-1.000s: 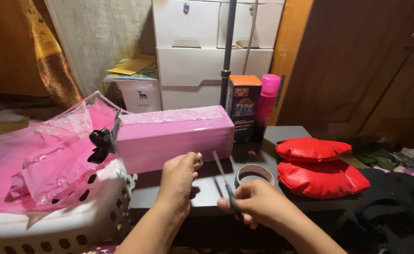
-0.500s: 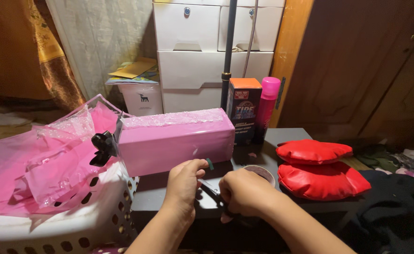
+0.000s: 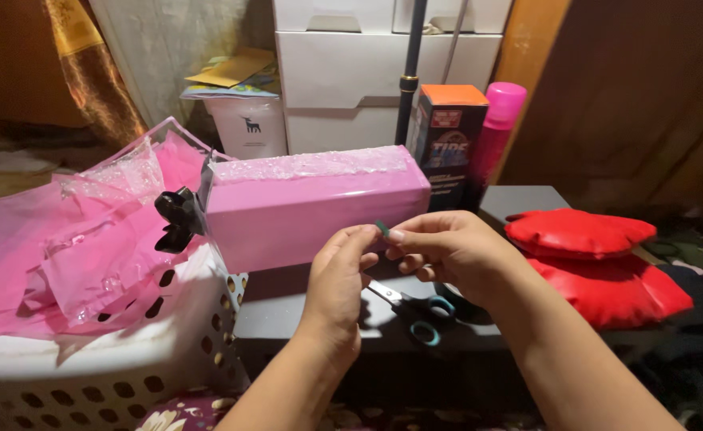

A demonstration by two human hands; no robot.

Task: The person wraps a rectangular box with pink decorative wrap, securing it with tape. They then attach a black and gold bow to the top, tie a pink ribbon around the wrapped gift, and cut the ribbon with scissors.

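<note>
Both hands meet mid-scene above the grey worktop (image 3: pixel 527 199). Right hand (image 3: pixel 447 251): thumb and forefinger pressed together in a tight grip, pinching a small dark green piece (image 3: pixel 382 228) at the tips; what the piece is, cannot tell. Left hand (image 3: pixel 339 283): fingers curled in, fingertips touching the same piece from the left, grip nearly closed on it. The piece sits just in front of the near face of a long pink wrapped box (image 3: pixel 311 211), which lies across the worktop's left end with bubble wrap along its top.

Scissors (image 3: pixel 411 307) with teal handles lie flat on the worktop right below the hands, untouched. A black bow (image 3: pixel 177 217) sits at the box's left end. Left: white perforated basket (image 3: pixel 88 367) piled with pink plastic sheeting (image 3: pixel 72 239). Far behind the box: orange-topped carton (image 3: pixel 447 132), pink bottle (image 3: pixel 495 128), white drawers (image 3: pixel 351 72). Right: two red cushions (image 3: pixel 591 255) stacked, near the right forearm.
</note>
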